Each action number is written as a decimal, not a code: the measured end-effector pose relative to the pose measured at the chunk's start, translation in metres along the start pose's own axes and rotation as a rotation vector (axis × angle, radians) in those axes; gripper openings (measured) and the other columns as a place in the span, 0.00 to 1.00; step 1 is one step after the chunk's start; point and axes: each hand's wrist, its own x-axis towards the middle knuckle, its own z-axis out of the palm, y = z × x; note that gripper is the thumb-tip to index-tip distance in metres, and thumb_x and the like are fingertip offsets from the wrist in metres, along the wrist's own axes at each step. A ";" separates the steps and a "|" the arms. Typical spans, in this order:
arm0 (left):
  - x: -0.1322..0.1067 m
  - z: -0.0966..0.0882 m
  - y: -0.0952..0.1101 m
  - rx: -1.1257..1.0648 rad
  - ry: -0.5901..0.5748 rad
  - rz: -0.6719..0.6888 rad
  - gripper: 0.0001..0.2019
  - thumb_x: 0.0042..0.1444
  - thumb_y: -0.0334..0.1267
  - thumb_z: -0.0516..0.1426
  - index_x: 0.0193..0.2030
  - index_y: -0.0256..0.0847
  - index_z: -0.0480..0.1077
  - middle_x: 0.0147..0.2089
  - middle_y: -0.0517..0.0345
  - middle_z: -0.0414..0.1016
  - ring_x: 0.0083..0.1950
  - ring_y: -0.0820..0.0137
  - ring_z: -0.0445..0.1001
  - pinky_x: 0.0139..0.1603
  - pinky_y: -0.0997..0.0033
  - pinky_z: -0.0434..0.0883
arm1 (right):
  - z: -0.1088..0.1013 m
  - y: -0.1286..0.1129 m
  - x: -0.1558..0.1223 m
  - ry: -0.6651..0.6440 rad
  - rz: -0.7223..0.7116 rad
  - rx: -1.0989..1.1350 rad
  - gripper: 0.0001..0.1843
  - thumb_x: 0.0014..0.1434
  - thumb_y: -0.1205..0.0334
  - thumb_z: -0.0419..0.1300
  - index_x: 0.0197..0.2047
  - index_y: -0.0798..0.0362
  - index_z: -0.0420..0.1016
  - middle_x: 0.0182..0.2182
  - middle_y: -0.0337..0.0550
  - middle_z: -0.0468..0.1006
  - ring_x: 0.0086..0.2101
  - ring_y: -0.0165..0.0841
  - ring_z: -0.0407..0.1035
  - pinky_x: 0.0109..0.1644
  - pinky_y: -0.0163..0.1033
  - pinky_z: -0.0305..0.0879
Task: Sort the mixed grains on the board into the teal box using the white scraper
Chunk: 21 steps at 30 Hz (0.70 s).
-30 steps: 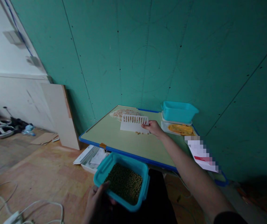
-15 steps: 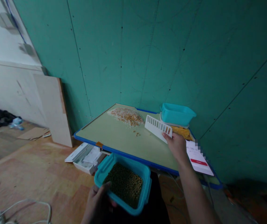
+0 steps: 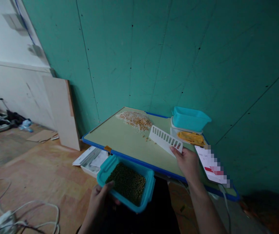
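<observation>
My left hand grips the near left rim of a turquoise plastic container, its thumb over the edge. Inside are dark green beans on the left and pale yellow beans on the right. The container is just below the table's front edge, above my lap. In my right hand is a white slotted plastic strip, pinched at its near right end and standing on edge over the tabletop. Beyond the strip lies a heap of white grains and yellow kernels, with a few loose pieces near it.
At the table's back right stands another turquoise container, with an orange-yellow cloth-like item before it. A lit phone with a cable lies at the right edge. Below are an open white box and floor cables.
The view has shifted slightly, moving the table and wall rightward. The turquoise container sits a little higher in the picture. Both hands keep their holds, and the white strip stays near the heap.
</observation>
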 end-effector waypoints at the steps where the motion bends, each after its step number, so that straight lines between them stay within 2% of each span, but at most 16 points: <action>1: 0.001 -0.001 0.001 -0.011 0.004 0.009 0.25 0.47 0.55 0.67 0.10 0.42 0.69 0.08 0.57 0.64 0.13 0.74 0.59 0.16 0.75 0.59 | -0.001 -0.001 -0.003 0.006 -0.003 0.005 0.25 0.59 0.36 0.57 0.28 0.46 0.83 0.28 0.58 0.85 0.32 0.52 0.81 0.30 0.44 0.65; 5: 0.008 -0.002 0.001 -0.045 0.004 0.018 0.24 0.48 0.54 0.66 0.11 0.41 0.71 0.09 0.59 0.64 0.13 0.75 0.60 0.14 0.77 0.57 | -0.003 -0.003 -0.011 0.005 -0.016 0.058 0.27 0.59 0.33 0.56 0.29 0.46 0.84 0.31 0.60 0.86 0.35 0.53 0.82 0.32 0.45 0.68; 10: 0.016 -0.005 -0.003 -0.077 -0.049 0.041 0.26 0.49 0.56 0.65 0.10 0.42 0.71 0.09 0.59 0.64 0.12 0.76 0.59 0.13 0.77 0.56 | -0.003 -0.011 -0.014 0.012 -0.023 0.094 0.31 0.58 0.30 0.57 0.28 0.49 0.85 0.29 0.59 0.86 0.31 0.52 0.81 0.30 0.44 0.68; 13: 0.021 -0.005 -0.003 -0.093 -0.061 0.017 0.25 0.48 0.56 0.65 0.11 0.43 0.70 0.09 0.59 0.64 0.12 0.75 0.59 0.12 0.76 0.55 | 0.000 -0.017 -0.016 0.002 -0.022 0.119 0.32 0.58 0.32 0.58 0.32 0.53 0.86 0.30 0.59 0.86 0.33 0.52 0.82 0.32 0.44 0.69; 17: 0.027 -0.001 0.000 -0.089 -0.049 0.067 0.23 0.44 0.56 0.66 0.10 0.44 0.70 0.07 0.60 0.61 0.11 0.74 0.59 0.12 0.75 0.57 | 0.004 -0.021 -0.019 -0.045 -0.061 0.169 0.28 0.60 0.36 0.60 0.34 0.54 0.87 0.33 0.57 0.87 0.36 0.51 0.83 0.37 0.44 0.73; 21: 0.028 0.001 0.007 -0.082 -0.067 0.111 0.22 0.48 0.52 0.64 0.10 0.42 0.71 0.08 0.58 0.64 0.11 0.75 0.60 0.14 0.76 0.61 | 0.008 -0.028 -0.031 -0.114 -0.109 0.233 0.24 0.61 0.40 0.62 0.36 0.52 0.88 0.36 0.54 0.88 0.38 0.51 0.83 0.41 0.44 0.75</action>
